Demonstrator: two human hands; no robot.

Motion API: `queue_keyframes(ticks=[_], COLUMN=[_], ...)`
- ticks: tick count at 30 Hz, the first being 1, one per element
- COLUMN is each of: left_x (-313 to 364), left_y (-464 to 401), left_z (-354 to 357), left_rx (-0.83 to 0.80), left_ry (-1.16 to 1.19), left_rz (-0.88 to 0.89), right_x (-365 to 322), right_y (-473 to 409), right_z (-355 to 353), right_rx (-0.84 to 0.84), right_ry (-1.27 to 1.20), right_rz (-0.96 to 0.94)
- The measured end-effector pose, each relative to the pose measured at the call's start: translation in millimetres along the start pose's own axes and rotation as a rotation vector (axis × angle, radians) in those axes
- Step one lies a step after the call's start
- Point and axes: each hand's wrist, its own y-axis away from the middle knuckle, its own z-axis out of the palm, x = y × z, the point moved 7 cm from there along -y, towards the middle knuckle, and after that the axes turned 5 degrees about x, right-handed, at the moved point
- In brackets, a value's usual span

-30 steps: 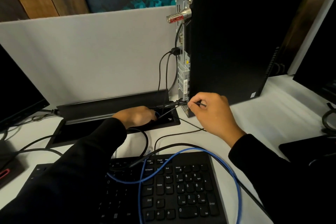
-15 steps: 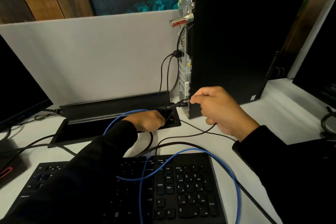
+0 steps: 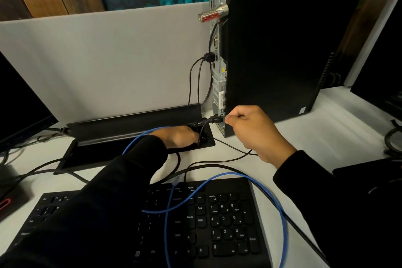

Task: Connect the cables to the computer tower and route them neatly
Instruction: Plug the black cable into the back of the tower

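The right hand [image 3: 254, 130] pinches a thin black cable [image 3: 230, 154] by the tower [image 3: 282, 45], the left hand [image 3: 178, 137] reaches into the table [image 3: 339, 119] slot, grip hidden, so push the plug in straight and gently.

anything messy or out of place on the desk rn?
Yes: a blue cable lies in loose loops across the keyboard and over the left sleeve, not routed yet. Black cables sprawl between keyboard and desk cable box. Nothing looks damaged.
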Motion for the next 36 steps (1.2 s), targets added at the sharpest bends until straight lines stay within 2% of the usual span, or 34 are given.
queue_keyframes(ticks=[4, 8, 12, 19, 23, 26, 28, 30, 32, 34, 36], left_x=[4, 8, -4, -18, -10, 2, 11, 16, 14, 7, 1], left_y=[-2, 3, 10, 18, 41, 62, 82, 100, 110, 115, 121], left_z=[5, 5, 7, 12, -1, -7, -10, -15, -10, 2, 15], left_rx=[-0.052, 0.048, 0.131, 0.102, 0.149, 0.194, 0.276, 0.358, 0.354, 0.277, 0.212], left_ry=[-0.165, -0.254, -0.211, -0.244, -0.274, -0.271, -0.176, -0.079, -0.06, -0.089, -0.093], left_rz=[0.004, 0.003, -0.014, -0.006, 0.031, 0.131, 0.201, 0.21, 0.204, 0.169, 0.159], right_x=[2, 1, -6, -10, -13, -12, -21, -40, -54, -60, -58], right_y=[-2, 0, 6, 15, 20, 22, 29, 39, 49, 56, 60], right_z=[2, 2, 2, 6, 8, 11, 17, 21, 17, 11, 5], right_rx=[0.0, 0.016, 0.025, 0.006, -0.013, -0.062, -0.194, -0.344, -0.417, -0.364, -0.274], right_ry=[0.002, 0.046, 0.054, 0.087, 0.062, -0.15, -0.354, -0.416, -0.303, -0.055, 0.055], right_rz=[-0.013, -0.029, -0.058, -0.085, -0.099, 0.026, 0.097, 0.033, -0.09, -0.219, -0.265])
